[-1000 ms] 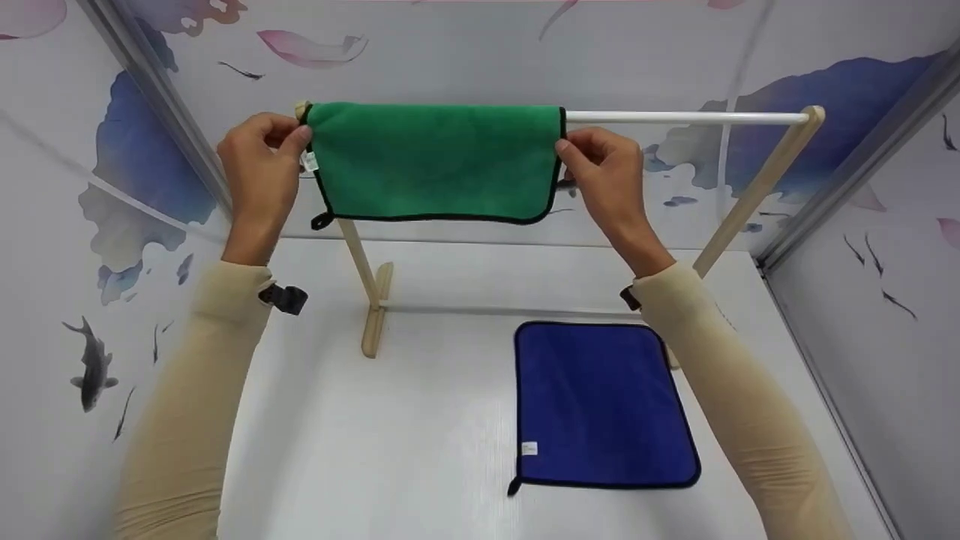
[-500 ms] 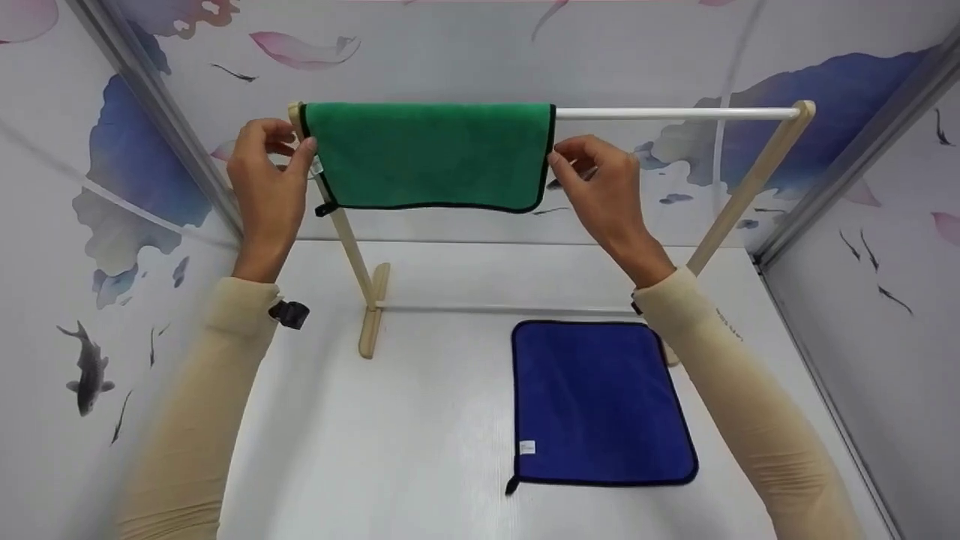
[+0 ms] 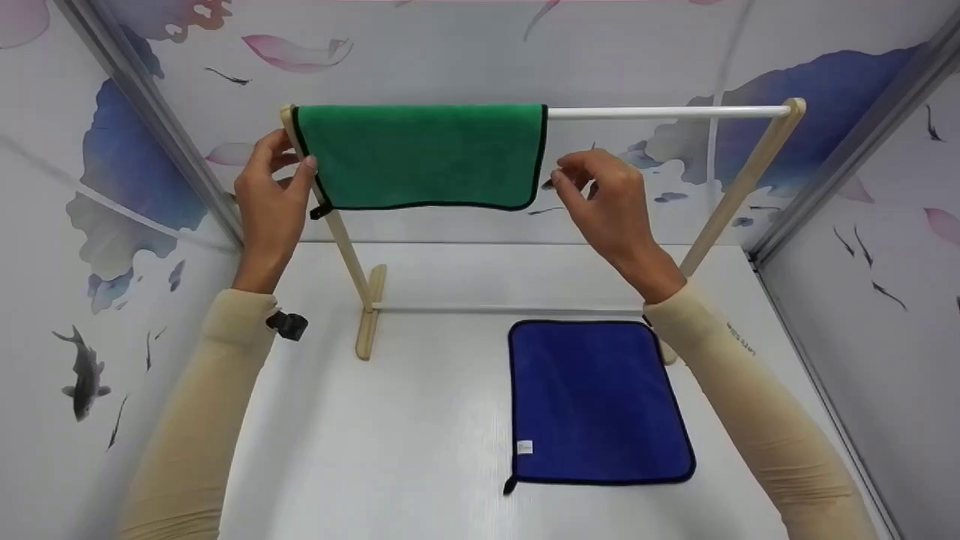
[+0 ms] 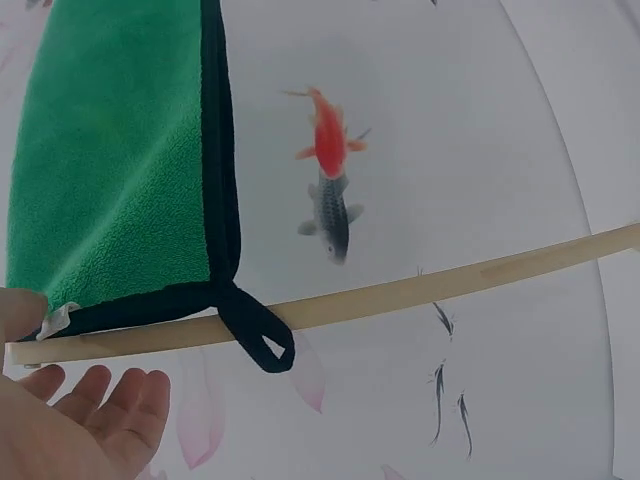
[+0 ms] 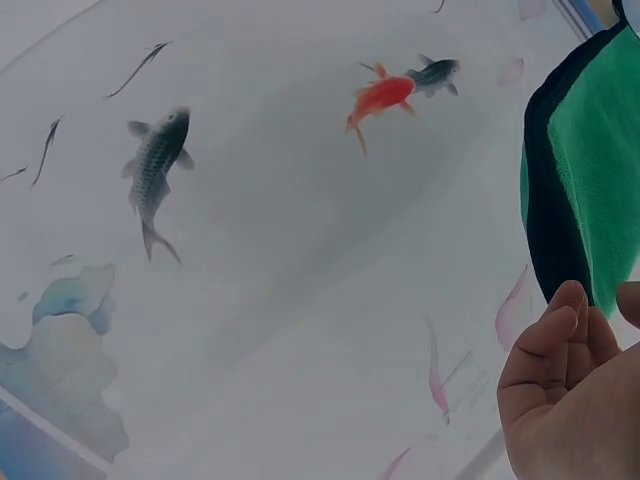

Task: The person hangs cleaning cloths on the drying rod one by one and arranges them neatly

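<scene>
White walls painted with fish and petals surround a white table. The green cloth hangs over the left part of the rack's bar. The left hand is at its left edge, fingers relaxed, seemingly gripping nothing; the right hand sits just beside the right edge, loosely curled and holding nothing. I'd call this the last straightening of the green cloth; next probably calls for drawing both hands clear, then fetching the blue cloth, flat at near right, for the bar's right part
</scene>
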The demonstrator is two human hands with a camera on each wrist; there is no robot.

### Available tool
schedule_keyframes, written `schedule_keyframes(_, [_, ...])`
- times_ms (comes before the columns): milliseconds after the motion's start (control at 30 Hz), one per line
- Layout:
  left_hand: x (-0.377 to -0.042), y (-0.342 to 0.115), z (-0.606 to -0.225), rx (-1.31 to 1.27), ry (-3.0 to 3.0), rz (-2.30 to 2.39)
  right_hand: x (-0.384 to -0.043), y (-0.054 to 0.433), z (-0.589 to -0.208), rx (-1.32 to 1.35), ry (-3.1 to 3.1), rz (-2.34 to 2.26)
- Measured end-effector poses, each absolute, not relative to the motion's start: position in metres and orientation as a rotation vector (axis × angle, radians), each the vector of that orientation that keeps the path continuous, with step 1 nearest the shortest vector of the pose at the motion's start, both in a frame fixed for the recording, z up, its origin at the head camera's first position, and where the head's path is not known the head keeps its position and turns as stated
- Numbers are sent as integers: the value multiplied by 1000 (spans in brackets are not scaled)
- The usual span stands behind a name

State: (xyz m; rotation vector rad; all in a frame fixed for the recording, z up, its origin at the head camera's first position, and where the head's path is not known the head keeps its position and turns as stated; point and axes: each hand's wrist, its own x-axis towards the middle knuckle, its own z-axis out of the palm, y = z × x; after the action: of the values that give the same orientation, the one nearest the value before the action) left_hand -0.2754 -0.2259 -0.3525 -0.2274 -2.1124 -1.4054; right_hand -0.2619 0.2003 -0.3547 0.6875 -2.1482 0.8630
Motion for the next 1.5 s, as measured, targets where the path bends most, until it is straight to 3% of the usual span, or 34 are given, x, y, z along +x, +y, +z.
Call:
schedule_keyframes(1033, [-279,-231,-395,-282,-2083,-1584,-240,227,-406,734,-2219,882])
schedule_keyframes(1500, [-283,-237,-416,-221,-2108,-1643,-215,245,-455,687,-2225,1175])
